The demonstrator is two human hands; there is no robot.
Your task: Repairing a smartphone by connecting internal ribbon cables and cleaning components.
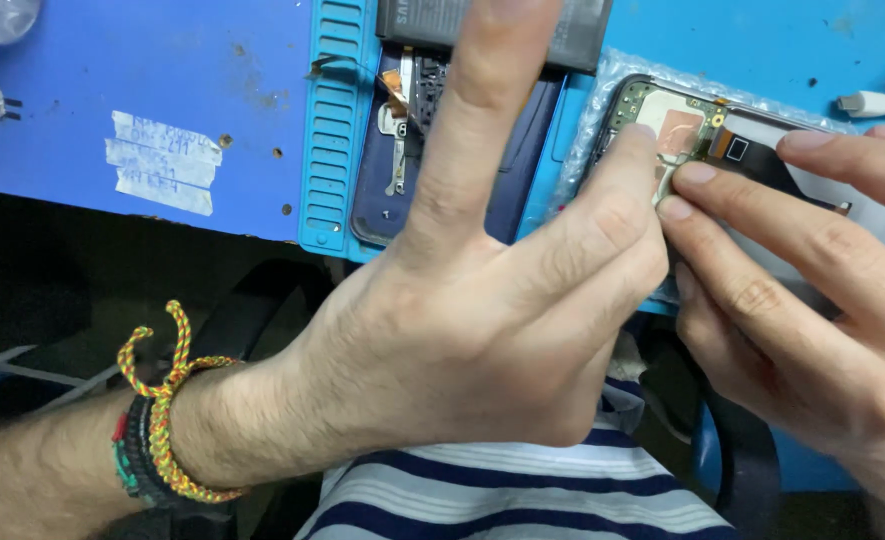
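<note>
An opened phone (737,150) with its circuit board showing lies on bubble wrap (602,95) at the right. My left hand (482,320) reaches across the middle with the index finger raised straight. Its other fingertips meet at the board's left edge, pinching a small pale part (666,183). My right hand (812,300) comes in from the right and grips the phone, fingers on top and the lower fingers beneath. Two of its fingertips touch the same small part. Woven bracelets (162,410) sit on my left wrist.
A dark blue phone back shell (382,190) with loose flex parts rests on a ribbed blue mat (334,130). A grey battery (427,22) lies above it. A white taped label (162,162) and a white cable plug (877,103) are on the blue bench. A striped shirt (522,490) shows below.
</note>
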